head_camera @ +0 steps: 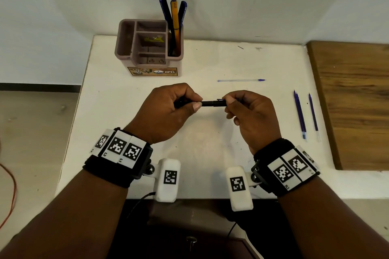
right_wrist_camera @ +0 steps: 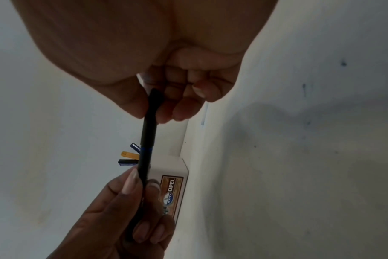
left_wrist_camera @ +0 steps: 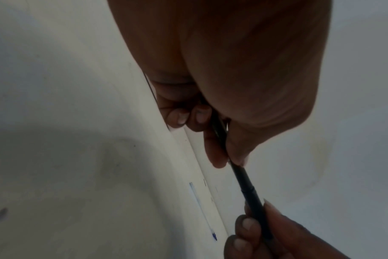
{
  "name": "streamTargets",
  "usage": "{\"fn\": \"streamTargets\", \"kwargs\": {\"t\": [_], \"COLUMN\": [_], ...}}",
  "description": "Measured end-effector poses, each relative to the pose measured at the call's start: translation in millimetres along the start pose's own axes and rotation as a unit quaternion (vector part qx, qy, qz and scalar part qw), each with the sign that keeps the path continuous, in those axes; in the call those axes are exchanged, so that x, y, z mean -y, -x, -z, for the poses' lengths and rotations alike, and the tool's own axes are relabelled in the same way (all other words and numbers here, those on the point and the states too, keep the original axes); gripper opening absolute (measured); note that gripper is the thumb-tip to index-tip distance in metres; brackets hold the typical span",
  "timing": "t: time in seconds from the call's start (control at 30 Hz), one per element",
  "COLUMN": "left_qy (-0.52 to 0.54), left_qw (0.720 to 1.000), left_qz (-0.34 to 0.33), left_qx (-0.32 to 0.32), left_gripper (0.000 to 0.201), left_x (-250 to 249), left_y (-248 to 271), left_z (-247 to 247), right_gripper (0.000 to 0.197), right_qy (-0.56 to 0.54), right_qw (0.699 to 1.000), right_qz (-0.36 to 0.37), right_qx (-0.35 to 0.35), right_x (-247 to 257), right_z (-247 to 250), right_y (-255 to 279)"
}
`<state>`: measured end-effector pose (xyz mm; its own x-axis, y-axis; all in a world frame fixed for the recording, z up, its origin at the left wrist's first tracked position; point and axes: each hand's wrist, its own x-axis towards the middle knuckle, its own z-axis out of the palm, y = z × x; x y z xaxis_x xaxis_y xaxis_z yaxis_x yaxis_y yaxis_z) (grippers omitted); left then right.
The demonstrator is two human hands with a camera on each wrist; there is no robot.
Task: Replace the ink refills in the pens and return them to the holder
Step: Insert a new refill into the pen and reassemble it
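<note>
A black pen (head_camera: pixel 210 103) is held level above the white table, between both hands. My left hand (head_camera: pixel 179 105) grips its left half with curled fingers and thumb. My right hand (head_camera: pixel 233 104) pinches its right end. The left wrist view shows the pen (left_wrist_camera: pixel 246 185) running from my left fingers down to the right hand's fingertips (left_wrist_camera: pixel 248 224). In the right wrist view the pen (right_wrist_camera: pixel 147 140) has a thin blue band at its joint. The brown pen holder (head_camera: pixel 126 38) stands behind, with three pens (head_camera: pixel 174 21) upright in its right compartment.
A nearly clear used refill (head_camera: pixel 242 80) with a blue tip lies right of the holder. Three blue refills (head_camera: pixel 301 115) lie near the table's right edge, beside a wooden surface (head_camera: pixel 353 101). A red cable (head_camera: pixel 10 195) runs along the floor at left.
</note>
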<state>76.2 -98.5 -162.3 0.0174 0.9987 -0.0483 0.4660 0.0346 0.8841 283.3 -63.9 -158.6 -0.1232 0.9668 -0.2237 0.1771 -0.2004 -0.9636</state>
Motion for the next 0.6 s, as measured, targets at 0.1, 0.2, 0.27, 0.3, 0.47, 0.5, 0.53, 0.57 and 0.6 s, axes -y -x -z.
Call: {"fn": "streamTargets", "kwargs": {"t": [0.1, 0.2, 0.27, 0.3, 0.47, 0.5, 0.53, 0.57, 0.6], "left_qy": [0.002, 0.001, -0.001, -0.001, 0.008, 0.007, 0.006, 0.005, 0.002], "left_qw": [1.0, 1.0, 1.0, 1.0, 1.0, 1.0, 1.0, 1.0, 0.999], "left_qz": [0.0, 0.004, 0.006, 0.008, 0.016, 0.015, 0.013, 0.009, 0.003], "left_qx": [-0.001, 0.0, 0.001, 0.001, -0.003, -0.007, -0.013, -0.022, -0.032], "left_gripper": [0.006, 0.005, 0.005, 0.005, 0.004, 0.004, 0.003, 0.003, 0.003], "left_x": [-1, -1, -1, -1, -2, -2, -2, -3, -4], "left_y": [0, 0, 0, 0, 2, 2, 1, 1, 2], "left_z": [-1, -3, -4, -4, -5, -4, -3, -2, 1], "right_gripper": [0.014, 0.014, 0.015, 0.016, 0.017, 0.017, 0.018, 0.018, 0.017], "right_qy": [0.006, 0.013, 0.018, 0.02, 0.033, 0.035, 0.035, 0.033, 0.033], "right_qw": [1.0, 1.0, 1.0, 1.0, 0.999, 0.999, 0.999, 0.999, 0.999], "right_qz": [0.003, 0.006, 0.01, 0.013, 0.019, 0.019, 0.016, 0.015, 0.016], "right_qx": [-0.001, -0.001, -0.001, -0.001, -0.004, -0.006, -0.009, -0.013, -0.018], "right_x": [0, 0, 0, 1, 4, 5, 6, 7, 10], "right_z": [1, -1, -2, -2, -5, -8, -9, -11, -14], "right_y": [0, 1, 2, 2, 3, 2, 2, 2, 2]}}
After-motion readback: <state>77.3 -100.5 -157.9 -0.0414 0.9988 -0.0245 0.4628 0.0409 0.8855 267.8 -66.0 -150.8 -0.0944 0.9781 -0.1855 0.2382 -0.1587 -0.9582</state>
